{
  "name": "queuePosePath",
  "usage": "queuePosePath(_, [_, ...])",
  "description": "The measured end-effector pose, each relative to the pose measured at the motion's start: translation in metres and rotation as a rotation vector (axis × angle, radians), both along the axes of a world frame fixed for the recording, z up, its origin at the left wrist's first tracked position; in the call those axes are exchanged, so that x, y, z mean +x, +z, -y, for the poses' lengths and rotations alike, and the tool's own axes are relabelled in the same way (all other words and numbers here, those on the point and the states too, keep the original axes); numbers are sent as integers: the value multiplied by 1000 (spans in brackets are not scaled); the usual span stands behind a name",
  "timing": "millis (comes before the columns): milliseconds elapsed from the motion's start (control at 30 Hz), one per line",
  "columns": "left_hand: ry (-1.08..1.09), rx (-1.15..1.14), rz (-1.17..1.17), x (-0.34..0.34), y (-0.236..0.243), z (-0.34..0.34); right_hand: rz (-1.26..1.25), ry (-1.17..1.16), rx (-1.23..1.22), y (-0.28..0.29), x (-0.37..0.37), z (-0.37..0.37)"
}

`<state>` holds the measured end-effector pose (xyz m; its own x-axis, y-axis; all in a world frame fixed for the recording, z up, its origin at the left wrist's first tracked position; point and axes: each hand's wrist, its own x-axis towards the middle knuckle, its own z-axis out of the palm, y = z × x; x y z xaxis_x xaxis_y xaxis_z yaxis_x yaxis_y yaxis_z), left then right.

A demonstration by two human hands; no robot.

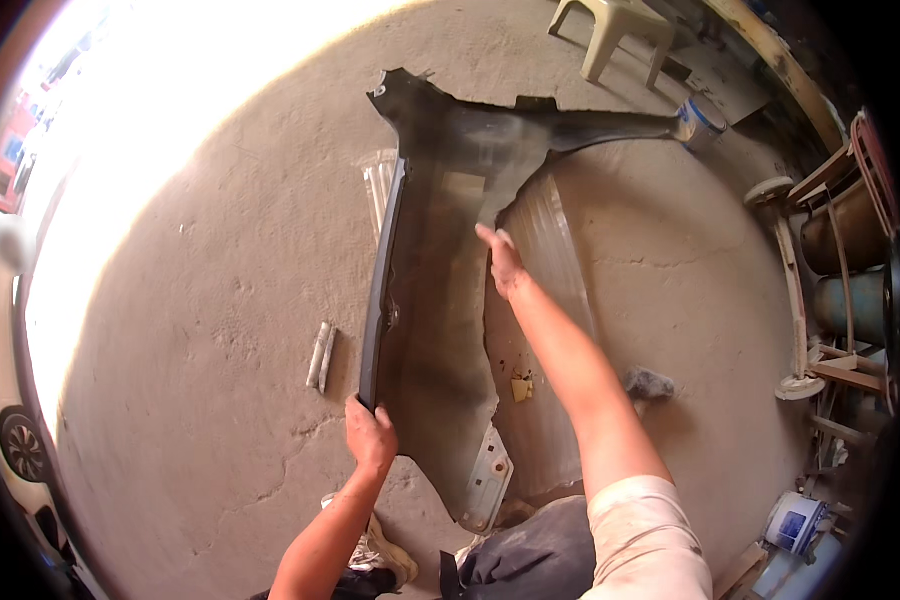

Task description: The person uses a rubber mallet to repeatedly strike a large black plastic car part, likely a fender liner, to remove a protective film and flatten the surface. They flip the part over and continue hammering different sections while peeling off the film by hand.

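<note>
I hold a large dark car body panel [435, 320], shaped like a fender, over the concrete floor. My left hand [370, 430] is closed on its straight left edge, low down. My right hand [503, 260] grips the curved right edge higher up. The panel has a light metal bracket [488, 475] at its lower end. Under it lies a pale ridged sheet [555, 300]. Two short light bars [320, 355] lie left of the panel, and a dark grey lump [650, 385] lies to its right.
A plastic stool [610, 40] and a bucket [705, 120] stand behind. Wheeled racks [800, 300] with barrels [850, 310] line the right, another bucket [790, 520] below them. A parked car [0, 340] is at the far left, beside the sunlit ground [120, 80].
</note>
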<state>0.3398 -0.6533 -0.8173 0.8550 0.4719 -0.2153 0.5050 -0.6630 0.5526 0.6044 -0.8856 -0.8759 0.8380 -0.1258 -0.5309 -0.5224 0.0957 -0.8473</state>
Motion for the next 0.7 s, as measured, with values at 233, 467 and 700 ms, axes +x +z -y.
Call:
queuePosePath(233, [-124, -21, -462, 22, 15, 2, 147, 585, -192, 141, -63, 24])
queuePosePath(467, [-962, -48, -222, 23, 105, -42, 258, 470, -87, 272, -101, 35])
queuePosePath(700, [-1848, -728, -413, -109, 184, -75, 174, 584, -155, 317, -158, 7])
